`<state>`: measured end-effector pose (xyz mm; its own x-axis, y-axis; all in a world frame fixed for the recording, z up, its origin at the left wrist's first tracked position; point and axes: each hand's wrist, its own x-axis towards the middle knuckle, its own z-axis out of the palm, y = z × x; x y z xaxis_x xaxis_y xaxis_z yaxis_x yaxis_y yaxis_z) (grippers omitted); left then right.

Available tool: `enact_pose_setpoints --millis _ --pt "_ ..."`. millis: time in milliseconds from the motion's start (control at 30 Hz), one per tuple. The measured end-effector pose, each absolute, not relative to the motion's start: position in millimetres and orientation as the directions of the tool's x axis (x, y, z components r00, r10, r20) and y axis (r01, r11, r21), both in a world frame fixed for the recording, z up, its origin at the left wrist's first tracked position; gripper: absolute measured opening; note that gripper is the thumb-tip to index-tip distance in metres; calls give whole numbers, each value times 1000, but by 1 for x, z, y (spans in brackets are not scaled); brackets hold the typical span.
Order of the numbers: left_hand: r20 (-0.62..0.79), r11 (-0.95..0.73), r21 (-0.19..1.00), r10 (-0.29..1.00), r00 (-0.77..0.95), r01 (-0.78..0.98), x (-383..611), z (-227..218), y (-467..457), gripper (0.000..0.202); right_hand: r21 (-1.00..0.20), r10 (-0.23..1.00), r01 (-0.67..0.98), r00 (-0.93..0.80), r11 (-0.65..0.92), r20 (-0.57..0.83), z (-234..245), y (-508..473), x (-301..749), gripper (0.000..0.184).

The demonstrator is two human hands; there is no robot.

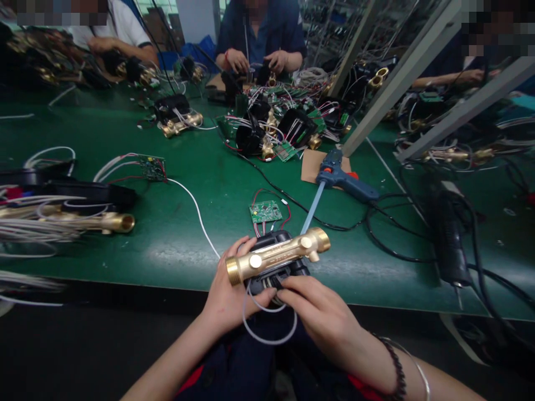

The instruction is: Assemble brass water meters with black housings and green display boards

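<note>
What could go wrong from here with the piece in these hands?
Thin wires run from the circuit board toward the black housing in the left hand; turning or lifting it might strain them.
The grey cable loops beside the right hand and could catch as the housing moves.
The pale rod from the glue gun ends visually beside the brass fitting; a bump might shift the gun.

Dark beaded bracelet [398, 366], silver bangle [423, 374], navy clothing [244, 367].
</note>
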<state>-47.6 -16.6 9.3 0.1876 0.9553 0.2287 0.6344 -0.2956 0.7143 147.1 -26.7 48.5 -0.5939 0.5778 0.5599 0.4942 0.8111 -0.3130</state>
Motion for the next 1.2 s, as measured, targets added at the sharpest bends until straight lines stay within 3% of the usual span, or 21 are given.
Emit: enact_pose_setpoints --millis 133,367,633,833,1000,1133,1200 --pt "259 -328 692 944 203 644 -47 13 -17 76 -243 527 495 -584 834 617 40 -27 159 27" --pt "261 -339 678 940 218 652 -46 11 -17 83 -261 529 491 -550 831 647 36 -16 140 28" --pt "273 -384 659 923 270 647 -49 12 -16 79 -367 536 393 -565 843 627 33 -20 150 22" --pt "242 -326 684 945 219 653 -45 13 -21 74 -345 510 377 -580 859 635 27 -23 151 21" --pt "338 -292 646 938 78 705 -35 6 -27 78 -336 548 437 -595 834 588 32 -25 146 24" --pt "426 -353 583 900 95 731 -33 -1 -24 77 -361 533 396 -686 844 495 50 -24 160 26" --pt "456 -345 596 889 48 725 -38 -10 -18 82 -357 536 400 -658 844 529 58 -17 183 26"
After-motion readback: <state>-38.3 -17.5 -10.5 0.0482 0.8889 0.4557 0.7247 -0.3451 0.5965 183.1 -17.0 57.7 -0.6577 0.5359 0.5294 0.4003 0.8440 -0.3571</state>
